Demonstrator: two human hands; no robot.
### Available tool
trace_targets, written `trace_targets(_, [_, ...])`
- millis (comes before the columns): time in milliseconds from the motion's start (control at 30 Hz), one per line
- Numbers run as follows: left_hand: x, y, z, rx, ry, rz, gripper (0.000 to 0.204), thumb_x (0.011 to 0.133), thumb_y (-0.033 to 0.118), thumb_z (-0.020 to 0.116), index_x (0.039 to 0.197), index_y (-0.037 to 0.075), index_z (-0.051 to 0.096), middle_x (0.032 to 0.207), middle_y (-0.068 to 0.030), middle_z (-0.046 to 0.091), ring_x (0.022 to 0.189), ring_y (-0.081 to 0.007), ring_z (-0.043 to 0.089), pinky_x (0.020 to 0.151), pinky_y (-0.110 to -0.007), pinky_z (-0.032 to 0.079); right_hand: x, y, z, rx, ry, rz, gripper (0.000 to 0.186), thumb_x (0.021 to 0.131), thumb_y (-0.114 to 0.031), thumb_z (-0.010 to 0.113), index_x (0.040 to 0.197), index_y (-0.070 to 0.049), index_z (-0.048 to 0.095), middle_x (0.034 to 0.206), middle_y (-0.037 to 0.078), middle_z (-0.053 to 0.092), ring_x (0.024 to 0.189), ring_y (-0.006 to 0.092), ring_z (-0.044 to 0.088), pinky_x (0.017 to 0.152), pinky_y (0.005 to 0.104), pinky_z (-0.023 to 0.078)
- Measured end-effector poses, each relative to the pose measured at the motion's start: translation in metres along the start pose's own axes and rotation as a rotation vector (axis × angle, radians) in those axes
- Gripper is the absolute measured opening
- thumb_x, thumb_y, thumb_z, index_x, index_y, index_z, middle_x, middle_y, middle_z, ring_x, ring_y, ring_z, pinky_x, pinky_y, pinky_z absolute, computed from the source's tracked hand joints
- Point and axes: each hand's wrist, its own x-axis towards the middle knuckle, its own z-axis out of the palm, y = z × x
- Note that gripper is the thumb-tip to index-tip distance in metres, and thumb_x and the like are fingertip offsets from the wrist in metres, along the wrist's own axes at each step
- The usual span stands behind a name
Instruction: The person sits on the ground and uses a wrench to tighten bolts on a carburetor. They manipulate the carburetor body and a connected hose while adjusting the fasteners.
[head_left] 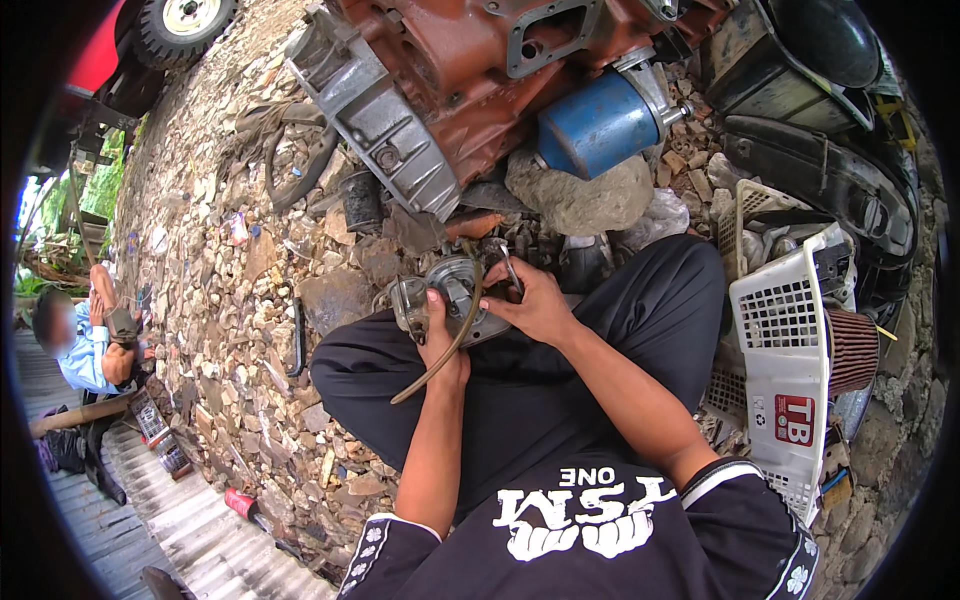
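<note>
Resting in my lap is a grey metal engine part with a round housing, which looks like a carburetor. My left hand grips its near side, thumb on top. A thin yellowish-brown hose curves over the part and hangs past my left wrist. At the part's right side, my right hand has its fingers bent around a small shiny metal piece, whose exact kind I cannot make out. The underside of the engine part is hidden by my hands and legs.
Ahead stands a rust-red engine block with a blue oil filter, beside a large stone. White plastic baskets with parts are at my right. Rubble covers the ground. A person sits at far left, near a red vehicle's wheel.
</note>
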Motion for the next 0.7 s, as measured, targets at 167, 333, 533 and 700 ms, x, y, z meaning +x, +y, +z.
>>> trace_targets(167, [-0.002,0.004,0.005,-0.017,0.023,-0.044,0.065,0.1,0.053,0.059,0.138,0.0,0.052,0.134,-0.0123,0.059,0.123,-0.0241,0.058,0.108,-0.042,0.046,0.001,0.008,-0.003,0.053,-0.001,0.084,0.026,0.085,-0.005,0.079,0.106,-0.004,0.064,0.089,-0.001,0.071,0.069,0.0053,0.051,0.063,0.0245,0.043])
trace_targets(333, [0.0,0.0,0.002,0.006,0.003,-0.027,0.065,0.101,0.054,0.057,0.139,0.0,0.052,0.134,-0.0127,0.059,0.123,-0.0242,0.058,0.108,-0.042,0.046,0.0,0.009,-0.005,0.089,-0.059,0.04,0.027,0.086,-0.003,0.076,0.108,-0.004,0.062,0.094,-0.001,0.07,0.069,0.004,0.049,0.061,0.0238,0.041])
trace_targets(533, [-0.003,0.005,0.006,0.009,0.041,-0.034,0.061,0.103,0.052,0.055,0.137,0.002,0.053,0.134,-0.011,0.059,0.123,-0.0225,0.058,0.107,-0.041,0.047,-0.002,0.006,-0.006,0.084,-0.159,0.005,0.028,0.086,-0.001,0.074,0.11,-0.003,0.06,0.1,0.001,0.072,0.079,0.0074,0.058,0.071,0.0256,0.048])
trace_targets(700, [-0.003,0.008,0.006,0.0,-0.017,-0.03,0.062,0.103,0.054,0.053,0.137,0.002,0.054,0.131,-0.0104,0.06,0.122,-0.0222,0.058,0.107,-0.041,0.046,-0.005,0.001,0.0,0.034,-0.045,-0.027,0.024,0.086,-0.002,0.071,0.11,-0.003,0.065,0.093,0.003,0.072,0.081,0.0103,0.064,0.074,0.027,0.051])
